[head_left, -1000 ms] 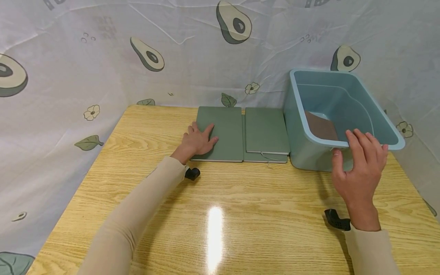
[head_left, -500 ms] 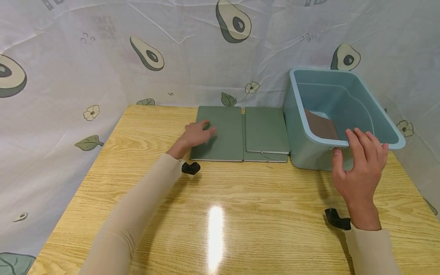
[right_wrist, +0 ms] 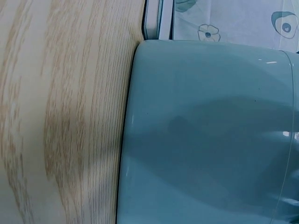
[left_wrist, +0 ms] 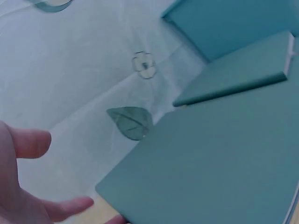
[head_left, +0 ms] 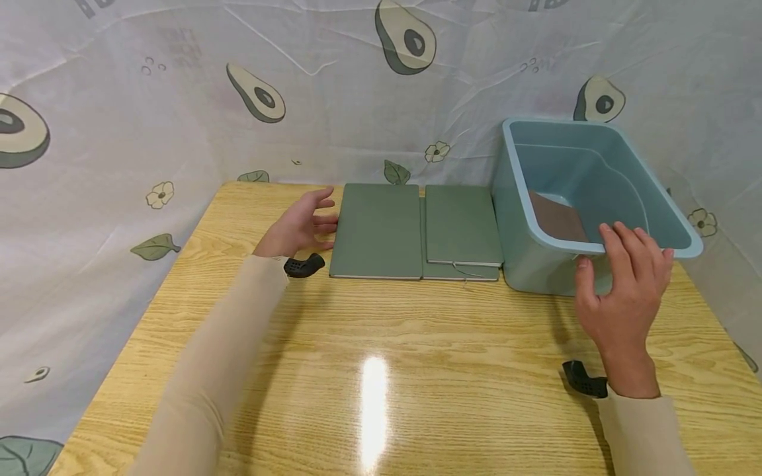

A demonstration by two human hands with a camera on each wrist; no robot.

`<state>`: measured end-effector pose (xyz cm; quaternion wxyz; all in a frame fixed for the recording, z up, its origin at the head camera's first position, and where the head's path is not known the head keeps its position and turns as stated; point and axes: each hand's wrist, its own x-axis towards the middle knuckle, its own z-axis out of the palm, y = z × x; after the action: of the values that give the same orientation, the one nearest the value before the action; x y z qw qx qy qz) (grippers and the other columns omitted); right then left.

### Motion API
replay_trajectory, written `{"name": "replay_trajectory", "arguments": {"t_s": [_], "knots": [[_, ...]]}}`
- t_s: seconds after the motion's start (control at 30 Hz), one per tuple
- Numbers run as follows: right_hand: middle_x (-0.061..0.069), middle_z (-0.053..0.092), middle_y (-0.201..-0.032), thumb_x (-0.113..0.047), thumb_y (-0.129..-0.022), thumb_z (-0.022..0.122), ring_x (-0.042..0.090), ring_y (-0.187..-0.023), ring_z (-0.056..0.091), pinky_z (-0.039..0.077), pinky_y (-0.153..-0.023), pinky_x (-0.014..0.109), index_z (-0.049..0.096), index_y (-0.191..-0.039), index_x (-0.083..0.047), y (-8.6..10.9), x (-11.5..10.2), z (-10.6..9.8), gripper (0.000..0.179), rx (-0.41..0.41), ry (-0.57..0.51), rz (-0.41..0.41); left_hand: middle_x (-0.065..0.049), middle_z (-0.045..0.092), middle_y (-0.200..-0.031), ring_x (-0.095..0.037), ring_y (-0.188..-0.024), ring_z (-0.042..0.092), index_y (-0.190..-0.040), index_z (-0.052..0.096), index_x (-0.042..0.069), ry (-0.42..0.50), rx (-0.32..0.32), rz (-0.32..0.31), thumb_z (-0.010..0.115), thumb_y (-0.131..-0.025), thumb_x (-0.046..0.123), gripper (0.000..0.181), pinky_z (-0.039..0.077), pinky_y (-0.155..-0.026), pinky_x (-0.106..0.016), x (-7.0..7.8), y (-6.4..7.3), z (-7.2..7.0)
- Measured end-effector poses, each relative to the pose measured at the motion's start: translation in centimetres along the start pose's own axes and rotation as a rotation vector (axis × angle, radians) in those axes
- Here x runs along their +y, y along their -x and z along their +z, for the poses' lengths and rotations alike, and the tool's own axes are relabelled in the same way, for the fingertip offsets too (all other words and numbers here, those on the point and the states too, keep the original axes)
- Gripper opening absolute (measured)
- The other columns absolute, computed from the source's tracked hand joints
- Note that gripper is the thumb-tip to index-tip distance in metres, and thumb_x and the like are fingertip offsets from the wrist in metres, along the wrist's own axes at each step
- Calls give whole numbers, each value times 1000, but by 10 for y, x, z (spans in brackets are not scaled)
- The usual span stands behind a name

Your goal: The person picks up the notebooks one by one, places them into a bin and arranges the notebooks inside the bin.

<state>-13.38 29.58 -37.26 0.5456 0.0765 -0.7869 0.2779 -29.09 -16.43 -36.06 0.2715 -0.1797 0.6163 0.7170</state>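
My left hand [head_left: 297,225] is beside the left edge of a green hardcover notebook [head_left: 381,231] lying flat on the table. Its fingers are loosely bent and spread, with the fingertips close to that edge; the left wrist view shows them by the notebook's corner. To the right lies a smaller green notebook [head_left: 463,225] on top of another green notebook [head_left: 461,273], with a thin ribbon hanging from its front. My right hand [head_left: 622,297] grips the front rim of a blue plastic bin [head_left: 512,251], fingers over the rim and thumb outside below it.
Inside the bin lies a flat brown piece [head_left: 557,218]. A white curtain [head_left: 333,99] printed with avocados hangs behind the wooden table [head_left: 446,370]. Black camera mounts [head_left: 583,380] stick out from both wrists.
My left hand has lifted off the left notebook's cover and moved left to its outer edge, turning onto its side. My right hand, the bin and the notebooks have stayed put.
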Motion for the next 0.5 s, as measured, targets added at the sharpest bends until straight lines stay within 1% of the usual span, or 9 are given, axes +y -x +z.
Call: {"name": "replay_trajectory", "arguments": {"t_s": [0.1,0.17,0.2,0.27,0.37,0.43,0.5], "knots": [[26,70,-130,-21,-97,62,51,-130,56,25,-120,71,74,-127,-1,-1,-1,0,37,2,-2,-1,-10,25,-175,-26,-158,32,-171,21,22,103,-22,-74,56,-105,59,83,31,-128,-52,3,-1,-7],[26,70,-130,-21,-97,62,50,-131,56,26,-120,71,74,-127,-1,-1,-1,0,38,0,0,0,-9,26,-173,-26,-156,35,-170,22,21,141,-23,-112,57,-105,58,83,33,-127,-50,5,-3,-10],[26,70,-130,-21,-97,62,50,-131,56,26,-120,71,74,-127,-1,-1,-1,0,38,-1,1,-1,-9,27,-172,-26,-153,37,-170,21,20,143,-25,-124,56,-105,57,82,34,-126,-49,5,-4,-11],[27,70,-131,-21,-98,62,50,-131,56,26,-119,72,73,-127,-1,-2,-1,-1,37,-5,1,-1,-10,31,-169,-27,-148,42,-169,23,17,123,-22,-137,55,-107,52,79,38,-124,-46,6,-5,-12],[27,69,-131,-20,-98,62,50,-132,55,25,-119,72,73,-127,0,-1,-1,0,37,-8,-2,-3,-11,38,-163,-28,-142,48,-168,28,14,72,-23,-147,53,-111,40,68,41,-122,-45,7,-5,-15],[27,69,-131,-20,-98,62,50,-132,55,25,-119,72,73,-127,0,-1,-1,0,37,-9,-6,-4,-11,43,-158,-28,-140,51,-167,31,14,35,-32,-157,51,-112,32,61,43,-122,-45,7,-6,-16],[27,69,-131,-21,-98,62,50,-132,55,25,-119,72,73,-127,0,-1,-1,0,37,-6,-6,-4,-11,47,-153,-28,-137,53,-166,34,14,-11,-44,-161,51,-112,23,57,45,-121,-45,7,-6,-17]]}}
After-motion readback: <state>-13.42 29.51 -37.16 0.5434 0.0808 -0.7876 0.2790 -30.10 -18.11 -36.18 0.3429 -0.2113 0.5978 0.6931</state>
